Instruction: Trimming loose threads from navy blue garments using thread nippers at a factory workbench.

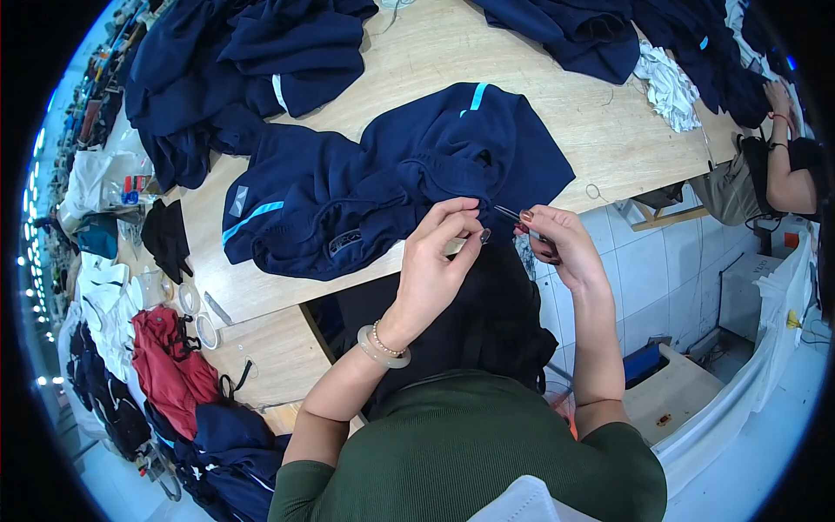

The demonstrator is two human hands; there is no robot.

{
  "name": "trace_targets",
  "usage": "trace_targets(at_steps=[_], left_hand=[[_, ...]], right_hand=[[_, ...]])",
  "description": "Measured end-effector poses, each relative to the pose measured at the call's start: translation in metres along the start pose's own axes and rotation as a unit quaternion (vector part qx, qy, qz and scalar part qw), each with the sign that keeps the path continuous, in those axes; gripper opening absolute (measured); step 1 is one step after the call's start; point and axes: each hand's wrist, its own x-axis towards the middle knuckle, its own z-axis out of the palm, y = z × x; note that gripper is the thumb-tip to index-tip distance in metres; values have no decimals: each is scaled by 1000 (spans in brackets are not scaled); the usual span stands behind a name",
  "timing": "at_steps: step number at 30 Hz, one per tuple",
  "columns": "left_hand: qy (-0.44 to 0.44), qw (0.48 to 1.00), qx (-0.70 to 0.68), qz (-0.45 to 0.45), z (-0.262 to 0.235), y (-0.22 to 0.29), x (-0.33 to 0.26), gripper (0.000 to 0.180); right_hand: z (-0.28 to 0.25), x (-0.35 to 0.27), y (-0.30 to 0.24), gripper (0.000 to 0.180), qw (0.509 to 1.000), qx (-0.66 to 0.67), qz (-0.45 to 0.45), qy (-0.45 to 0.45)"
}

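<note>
A navy garment with light blue stripes lies bunched on the wooden table in front of me. My left hand is closed in a pinch at the near edge of its gathered waistband. What exactly sits between those fingertips is too small to make out, though the cloth lies right against them. In my right hand is a pair of small scissors, fingers wrapped round the handles. The metal tips point left, toward the cloth beside my left fingertips.
More navy garments are heaped at the far left, others at the far edge. White cloth scraps lie at the back right. Tape rolls and a red garment are on the left. Another person's arm shows at far right.
</note>
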Motion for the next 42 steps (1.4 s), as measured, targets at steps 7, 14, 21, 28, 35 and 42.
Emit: trace_targets(at_steps=[7,14,21,28,35,42], left_hand=[[10,999,35,26,0,0,-2,7],[11,999,31,44,0,-4,-2,10],[8,998,45,30,-2,0,-2,10],[-11,999,24,42,4,4,-11,7],[-170,965,158,121,-18,9,-41,18],[96,955,269,87,-89,-17,-4,35]], right_hand=[[9,6,0,23,1000,-12,9,-9],[12,11,0,23,1000,-13,-4,-7],[13,13,0,20,1000,-17,-4,-9],[9,14,2,16,1000,2,-25,10],[8,2,-36,24,973,10,-181,144],[98,34,-37,33,972,37,-195,-128]])
